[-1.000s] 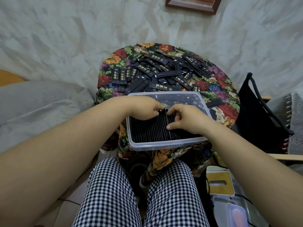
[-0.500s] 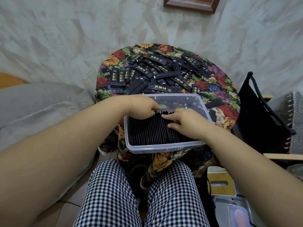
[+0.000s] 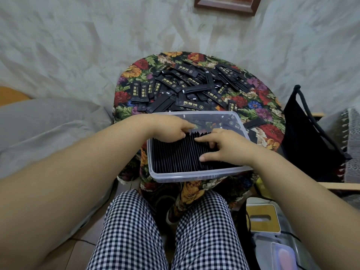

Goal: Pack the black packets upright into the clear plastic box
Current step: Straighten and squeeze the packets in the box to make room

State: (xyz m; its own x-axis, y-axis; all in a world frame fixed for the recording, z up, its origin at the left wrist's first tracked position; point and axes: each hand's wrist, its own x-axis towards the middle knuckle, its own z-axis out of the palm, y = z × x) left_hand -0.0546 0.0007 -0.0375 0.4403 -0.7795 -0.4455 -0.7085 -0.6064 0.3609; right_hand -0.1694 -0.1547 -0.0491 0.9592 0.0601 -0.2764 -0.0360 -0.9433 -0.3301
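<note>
Centrally, a clear rectangular plastic box (image 3: pixel 194 175) sits on a round table draped in a dark floral cloth (image 3: pixel 136 71), at the edge nearest the person. Inside the box, thin black foil packets (image 3: pixel 175 154) stand on edge in one tight row that fills the near and middle part. Dark shapes show in the far strip of the box, but I cannot tell whether they lie inside it or behind its clear wall. Beyond the box's far wall, a loose heap of black packets with gold print (image 3: pixel 194 84) lies flat and crisscrossed on the cloth. The left hand (image 3: pixel 167 129) is at the box's far left corner, forefinger stretched along the row's far end and the other fingers bent down onto the packet tops; I cannot tell whether it pinches a packet. The right hand (image 3: pixel 224 143) lies over the right half of the box, fingers spread and fairly straight on the packets' upper edges, thumb splayed toward the near wall, holding nothing. Left of the box is a grey cushion (image 3: pixel 48 123), right of it a black bag (image 3: pixel 311 143). Below the box are knees in black-and-white checked trousers (image 3: pixel 132 230).
</note>
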